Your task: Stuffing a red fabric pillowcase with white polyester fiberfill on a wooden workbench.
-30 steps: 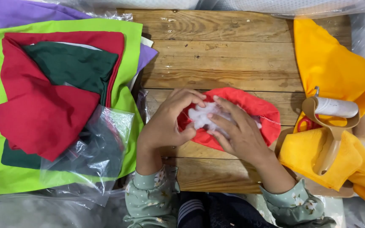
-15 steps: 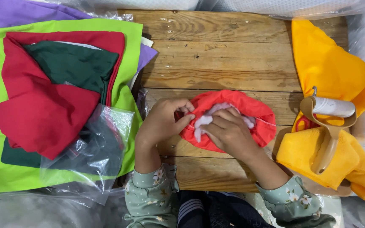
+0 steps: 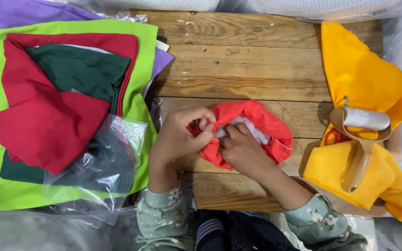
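A small red fabric pouch [image 3: 266,128] with white stuffing [image 3: 257,132] showing in its opening lies on the wooden table [image 3: 243,65]. My left hand [image 3: 180,135] pinches the pouch's left edge between thumb and fingers. My right hand [image 3: 243,151] rests on the front of the pouch, its fingers pressing into the white stuffing at the opening. Both hands touch each other over the fabric.
Stacked felt sheets in green [image 3: 140,51], red [image 3: 43,121], dark green [image 3: 80,69] and purple lie at the left, under a crumpled clear plastic bag [image 3: 103,158]. At the right, yellow cloth [image 3: 364,74] holds a lint roller [image 3: 361,139] and red-handled scissors [image 3: 333,135].
The hands have drawn the red fabric in over the white stuffing, so less stuffing shows. My left hand shifted from lying on top to pinching the left edge.
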